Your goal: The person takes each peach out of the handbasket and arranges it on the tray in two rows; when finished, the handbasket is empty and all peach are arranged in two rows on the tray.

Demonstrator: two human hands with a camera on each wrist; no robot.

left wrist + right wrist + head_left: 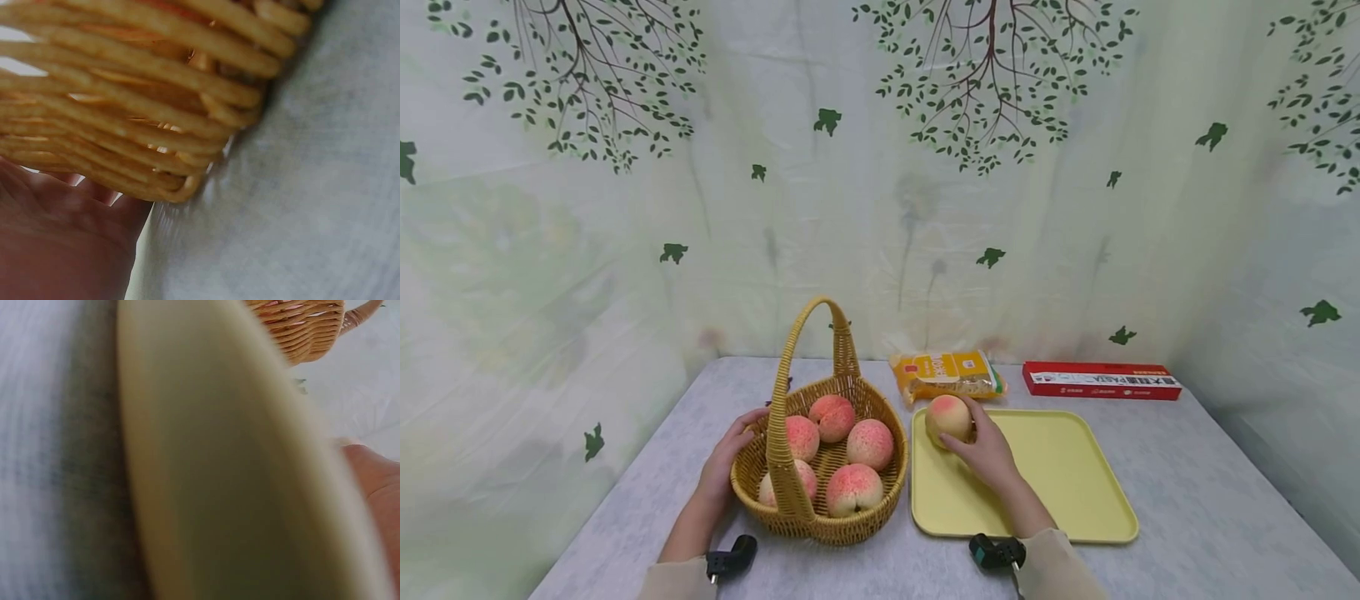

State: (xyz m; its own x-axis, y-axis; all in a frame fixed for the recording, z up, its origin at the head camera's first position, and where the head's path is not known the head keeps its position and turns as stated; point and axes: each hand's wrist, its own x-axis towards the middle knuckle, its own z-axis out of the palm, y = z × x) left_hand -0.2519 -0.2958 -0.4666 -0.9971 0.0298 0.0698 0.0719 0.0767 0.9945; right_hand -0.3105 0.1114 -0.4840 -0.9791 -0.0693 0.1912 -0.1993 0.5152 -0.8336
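Observation:
In the head view, a wicker basket (pixel 820 529) with a tall arched handle holds several pink and cream peaches (pixel 855 490). My left hand (pixel 724 462) holds the basket's left side, its fingers at the rim. In the left wrist view, the palm (pixel 69 231) lies close against the woven wall (pixel 144 112). At the back left corner of a yellow tray (pixel 1052 475), my right hand (pixel 988 450) grips one peach (pixel 947 418) between thumb and fingers. The right wrist view shows the tray edge (pixel 212 456) blurred and close, hiding the held peach.
Behind the tray lies an orange and yellow food packet (pixel 947 375). A long red box (pixel 1101 381) sits at the back right. A leaf-printed curtain (pixel 910 208) hangs around the grey table (pixel 1195 500).

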